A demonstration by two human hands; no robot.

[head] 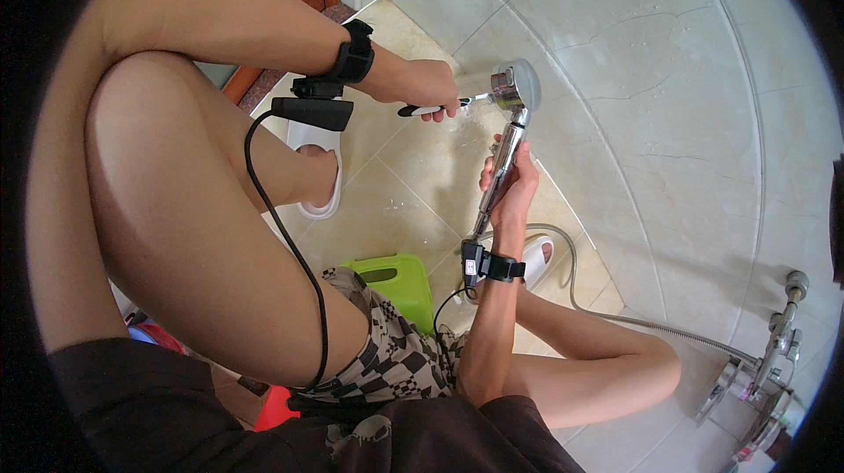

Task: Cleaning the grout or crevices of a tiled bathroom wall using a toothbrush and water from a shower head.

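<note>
My left hand (428, 84) grips the black and white handle of a small brush, which looks like a toothbrush (410, 111). The brush's head end is at the face of a chrome shower head (506, 87), which has a clear rim; its bristles are hard to make out. Lower down, my right hand (517, 189) is closed around the chrome handle (499, 173) of the shower, holding it tilted with the head at the top. Water drops show below the shower head.
A metal hose (659, 326) runs to the chrome wall tap (778, 348) at right. Pale tiled wall (633, 77) rises close beyond the shower head. A green plastic stool (412, 282) is beneath me, on wet floor tiles (395, 209). A black cable (280, 226) loops past my left leg.
</note>
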